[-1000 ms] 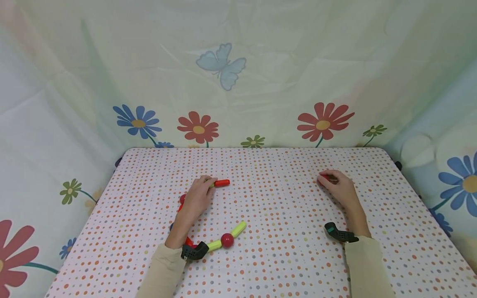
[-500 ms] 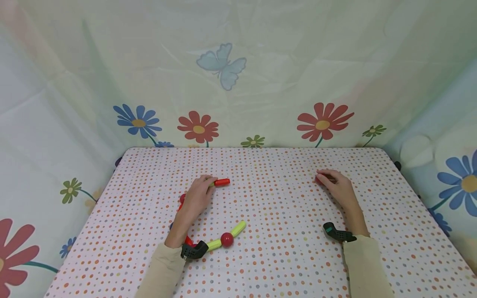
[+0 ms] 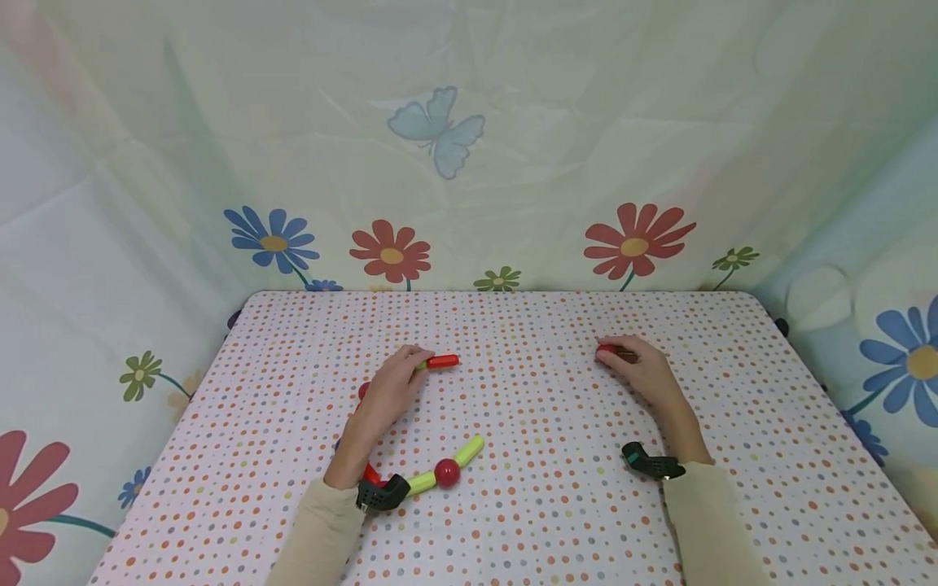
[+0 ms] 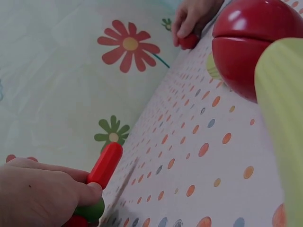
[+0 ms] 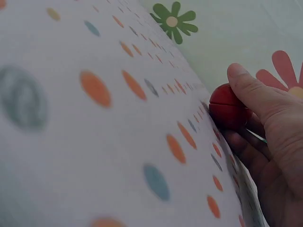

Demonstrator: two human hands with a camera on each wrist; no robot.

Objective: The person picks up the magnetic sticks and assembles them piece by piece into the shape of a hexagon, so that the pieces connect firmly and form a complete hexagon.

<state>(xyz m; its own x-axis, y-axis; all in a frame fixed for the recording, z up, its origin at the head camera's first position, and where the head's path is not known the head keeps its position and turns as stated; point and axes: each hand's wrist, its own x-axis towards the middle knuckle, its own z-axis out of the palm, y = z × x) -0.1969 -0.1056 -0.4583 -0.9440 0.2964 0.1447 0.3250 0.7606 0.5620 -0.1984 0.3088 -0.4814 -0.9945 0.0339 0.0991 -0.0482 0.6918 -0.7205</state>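
My left hand (image 3: 393, 389) pinches the near end of a red stick-shaped piece (image 3: 443, 361) that points to the right. Below the thumb, the left wrist view shows part of a green ball (image 4: 93, 210) joined close to it. Between thumb and fingers my right hand (image 3: 650, 373) holds a grooved red ball (image 5: 228, 107), low over the spotted tabletop. Under and beside my left forearm runs a string of pieces: a red ball (image 3: 447, 473), yellow-green sticks (image 3: 469, 449) and a red stick (image 3: 370, 474). The forearm hides part of that string.
The table (image 3: 542, 505) has a white cover with coloured dots. Behind it hangs a flower-printed curtain (image 3: 498, 179), which also closes off both sides. A black wrist device (image 3: 383, 493) sits on the left arm, another on the right.
My right hand has moved left across the table with the red ball. The left hand has shifted only slightly, its red stick a little to the right. The string of pieces lies as before.
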